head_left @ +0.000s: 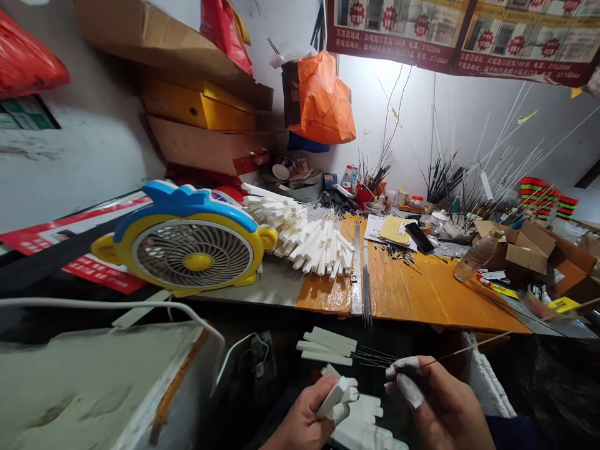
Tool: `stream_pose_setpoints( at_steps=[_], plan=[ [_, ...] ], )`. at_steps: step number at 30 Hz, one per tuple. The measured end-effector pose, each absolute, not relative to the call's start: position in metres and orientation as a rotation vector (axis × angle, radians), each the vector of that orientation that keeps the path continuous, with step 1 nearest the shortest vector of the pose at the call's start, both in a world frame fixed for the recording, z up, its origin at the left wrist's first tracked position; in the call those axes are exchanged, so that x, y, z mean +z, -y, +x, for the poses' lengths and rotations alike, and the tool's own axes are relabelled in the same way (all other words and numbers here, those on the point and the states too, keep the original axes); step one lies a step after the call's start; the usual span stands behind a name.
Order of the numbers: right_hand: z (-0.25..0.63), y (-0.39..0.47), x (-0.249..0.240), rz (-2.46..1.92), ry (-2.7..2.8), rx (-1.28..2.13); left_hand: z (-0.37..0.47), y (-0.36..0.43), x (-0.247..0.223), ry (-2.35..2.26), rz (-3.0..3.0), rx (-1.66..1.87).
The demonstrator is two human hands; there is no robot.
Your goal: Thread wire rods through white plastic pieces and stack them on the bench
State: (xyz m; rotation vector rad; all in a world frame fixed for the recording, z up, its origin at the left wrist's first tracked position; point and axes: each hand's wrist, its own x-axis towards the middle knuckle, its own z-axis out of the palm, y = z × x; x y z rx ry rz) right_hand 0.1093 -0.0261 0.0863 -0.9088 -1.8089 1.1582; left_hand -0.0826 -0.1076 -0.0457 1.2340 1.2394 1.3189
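My left hand (pixel 312 406) is closed around a white foam strip (pixel 332 399), with its fingertips partly hidden behind it. To its right, my right hand (pixel 438 397) pinches a thin rod (pixel 473 347) that slants up to the right. White wrapping covers the fingertips of this hand. Just beyond both hands lie several white foam strips (pixel 328 347) with thin wires (pixel 375 356) running from their ends toward my right fingertips. Whether those wires touch the fingers I cannot tell. More white strips (pixel 365 431) lie below, between the hands.
On the wooden table (pixel 422 294) sits a large pile of white strips on wires (pixel 323 247). A blue and yellow fan (pixel 197 259) stands left of it. A metal ruler (pixel 357 275), a phone (pixel 419 237), a plastic bottle (pixel 478 256) and cardboard boxes (pixel 527 250) are further right.
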Motion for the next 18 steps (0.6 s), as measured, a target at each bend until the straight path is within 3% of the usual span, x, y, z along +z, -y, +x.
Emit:
stream_pose_setpoints(
  at_steps=[4,10,15,18],
  plan=[
    [0.104,0.018,0.066,-0.908,1.974,1.154,-0.077,0.108,-0.036,-1.169,1.193,1.272],
    [0.103,0.001,0.04,-1.015,1.832,1.53,-0.078,0.108,-0.028,-1.152,1.165,1.226],
    [0.109,0.001,0.037,-0.985,1.763,1.356,-0.086,0.109,-0.023,-1.262,1.221,1.118],
    [0.101,0.011,0.021,-0.982,1.752,1.447,-0.084,0.106,-0.021,-1.258,1.228,1.109]
  ],
)
